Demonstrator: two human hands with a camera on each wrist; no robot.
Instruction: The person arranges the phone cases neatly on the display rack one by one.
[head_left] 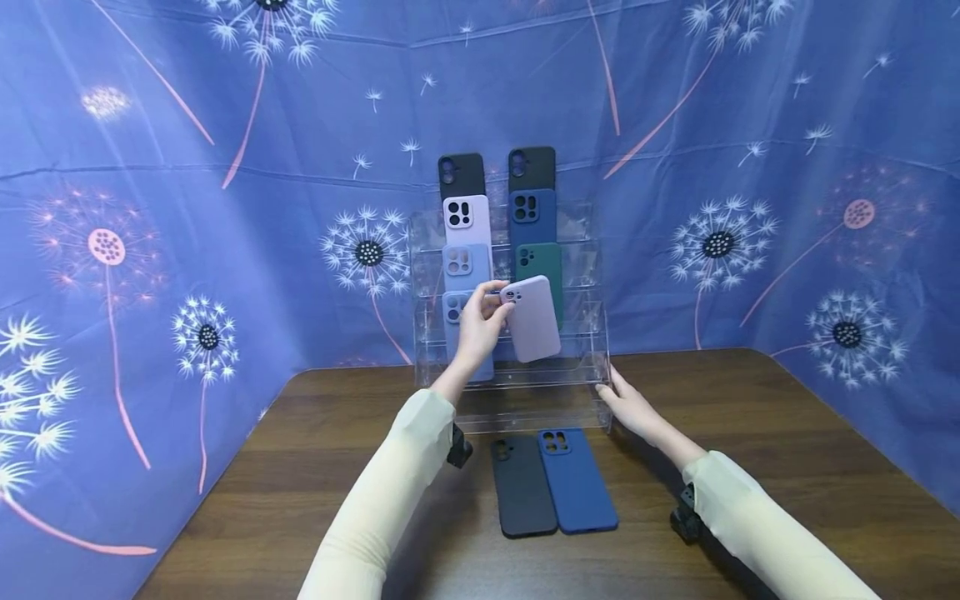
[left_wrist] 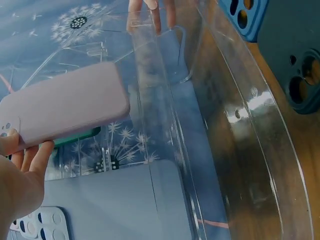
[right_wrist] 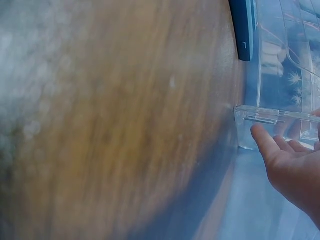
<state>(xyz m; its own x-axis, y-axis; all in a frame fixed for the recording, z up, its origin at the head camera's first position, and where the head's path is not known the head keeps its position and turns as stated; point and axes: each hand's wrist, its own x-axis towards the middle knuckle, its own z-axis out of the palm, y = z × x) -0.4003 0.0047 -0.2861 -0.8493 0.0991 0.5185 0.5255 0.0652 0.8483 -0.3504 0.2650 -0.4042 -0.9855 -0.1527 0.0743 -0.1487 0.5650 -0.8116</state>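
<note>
In the head view my left hand (head_left: 482, 325) pinches a pale pink phone case (head_left: 534, 321) by its camera end, between thumb and fingers. The case is tilted in front of the clear tiered display stand (head_left: 517, 385) and partly covers a green phone case (head_left: 553, 265). In the left wrist view the pink case slants above a light blue phone case (left_wrist: 120, 200) lying on the stand. My right hand (head_left: 633, 411) rests against the stand's right side, low down. In the right wrist view its thumb and fingers are extended along the clear side panel (right_wrist: 270, 116).
A black phone case (head_left: 523, 487) and a dark blue phone case (head_left: 579, 483) lie side by side on the wooden table (head_left: 750, 450) before the stand. Two columns of cases stand in the tiers, topped by black cases. A dandelion-print cloth (head_left: 360, 117) hangs behind.
</note>
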